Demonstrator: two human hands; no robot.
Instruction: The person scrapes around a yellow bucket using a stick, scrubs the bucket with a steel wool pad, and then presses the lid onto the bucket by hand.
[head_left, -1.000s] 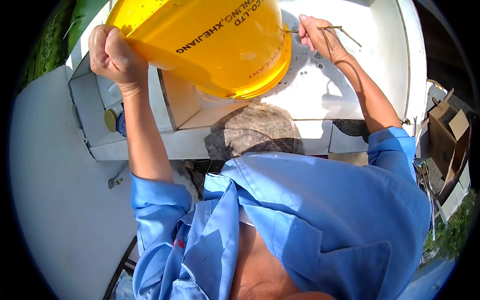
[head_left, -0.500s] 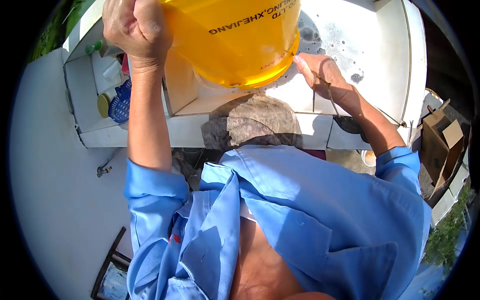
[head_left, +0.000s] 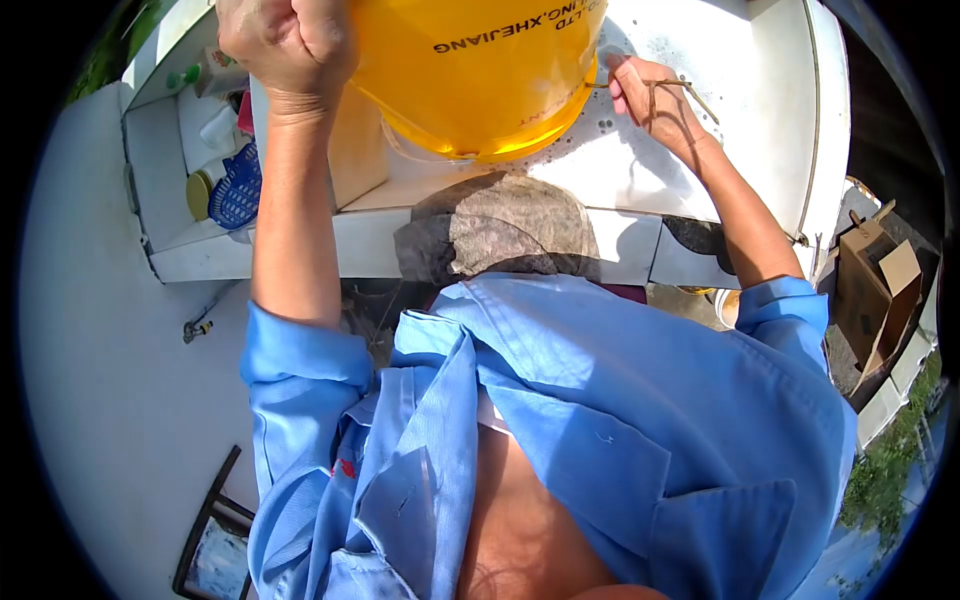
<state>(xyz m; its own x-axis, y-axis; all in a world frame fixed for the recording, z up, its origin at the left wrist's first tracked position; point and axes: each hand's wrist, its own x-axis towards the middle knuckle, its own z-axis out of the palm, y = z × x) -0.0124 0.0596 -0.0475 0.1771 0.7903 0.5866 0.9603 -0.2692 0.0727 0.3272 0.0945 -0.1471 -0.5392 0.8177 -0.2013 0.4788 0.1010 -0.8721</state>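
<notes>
A yellow translucent plastic bucket (head_left: 480,85) with upside-down black lettering fills the top middle of the head view, standing or held tilted over a white sink-like basin (head_left: 765,60). My left hand (head_left: 285,40) is a closed fist at the bucket's left side; its exact grip is hidden at the top edge. To the right of the bucket, my right hand (head_left: 655,100) has its fingers closed on a thin brown twig (head_left: 690,88). The twig's left end reaches the bucket's lower right edge. A grey-brown cloth (head_left: 500,228) drapes over the basin's front ledge.
Left of the basin, a compartment holds a blue plastic basket (head_left: 238,190), a jar with a gold lid (head_left: 198,195) and other small items. A tap (head_left: 197,330) is on the white wall. At right lies an open cardboard box (head_left: 878,290).
My right hand has moved up and turned, swinging the twig from hanging down towards me to lying roughly across. The bucket and left hand have shifted slightly up and right in view.
</notes>
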